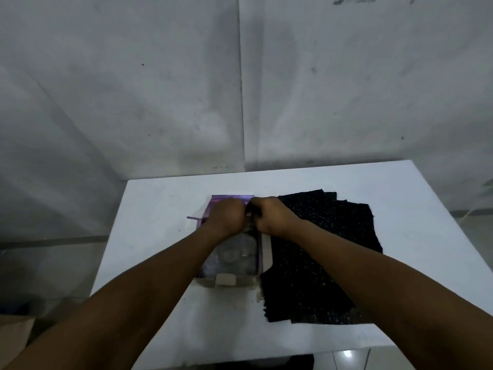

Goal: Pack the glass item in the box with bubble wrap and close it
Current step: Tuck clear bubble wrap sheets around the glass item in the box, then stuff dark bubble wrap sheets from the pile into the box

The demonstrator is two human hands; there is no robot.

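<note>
Both grips meet over the far end of the purple box (pixel 210 209) on the white table (pixel 346 182): my left hand (pixel 226 216) and right hand (pixel 269 214) curl around its far flap. Glass item (pixel 234 252) lies inside; black bubble wrap (pixel 320 249) lies just beside the box.

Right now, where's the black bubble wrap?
In the head view, the black bubble wrap lies flat on the white table, right of the open purple box, touching its right side.

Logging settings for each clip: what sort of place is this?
Probably a bare packing or workshop corner: a plain white table against scuffed white walls, black bubble wrap sheets, and a cardboard carton on the floor.
</note>
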